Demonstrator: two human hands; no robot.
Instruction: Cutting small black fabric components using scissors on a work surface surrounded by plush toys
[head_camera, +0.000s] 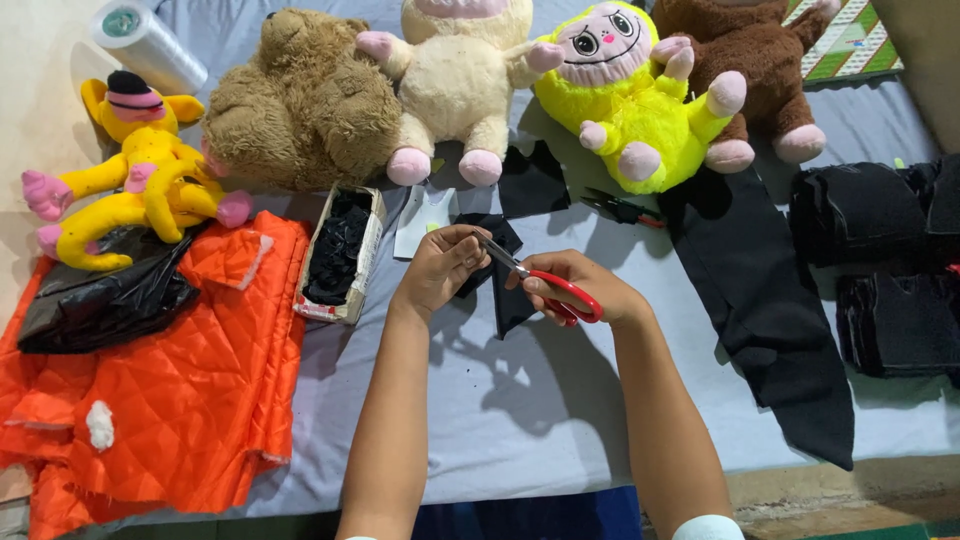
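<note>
The right hand (580, 290) had its fingers through the red handles of the scissors (545, 285), so its grip was closed on them. The blades pointed at the left hand (440, 268), which pinched a small black cloth piece (505, 300) tight so it stayed flat for the blades. Both hands hung over the middle of the table (520, 420). Just past the left hand, a box of black scraps (338, 255) sat close. Orange quilted cloth (180, 390) lay beside it. Farthest back, stuffed toys (460, 80) sat in a row, out of the way.
</note>
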